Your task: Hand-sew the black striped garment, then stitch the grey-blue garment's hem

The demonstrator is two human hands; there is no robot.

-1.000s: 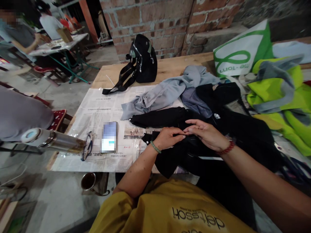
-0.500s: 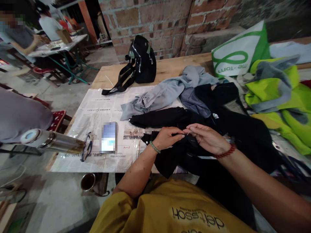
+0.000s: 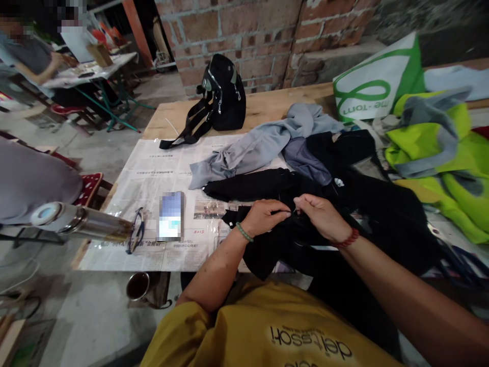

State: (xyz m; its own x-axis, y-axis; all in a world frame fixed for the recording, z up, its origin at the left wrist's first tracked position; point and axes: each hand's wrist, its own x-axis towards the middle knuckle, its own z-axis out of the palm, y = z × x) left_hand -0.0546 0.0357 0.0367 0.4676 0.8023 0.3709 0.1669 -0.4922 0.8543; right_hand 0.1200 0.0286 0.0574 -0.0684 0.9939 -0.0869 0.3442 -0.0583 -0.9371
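Note:
Above a black garment spread on the table, my two hands face each other, a small gap between their fingertips. My left hand, with a green bead bracelet on the wrist, is closed in a pinch; whatever lies between its thumb and forefinger is too small to make out. A red bracelet circles the wrist of my right hand, whose thumb and forefinger pinch a thin, shiny needle. Any thread on it is lost against the black cloth. Just beyond lies a grey garment.
On the newspaper lie a phone, glasses and a steel flask. Behind stand a black bag and a white-green bag. Scissors and yellow-green clothing are at right. Other people sit at left.
My right hand has curled its fingers in more and turned slightly, its fingertips drawing a little away from the left ones. My left hand keeps its place and pinch.

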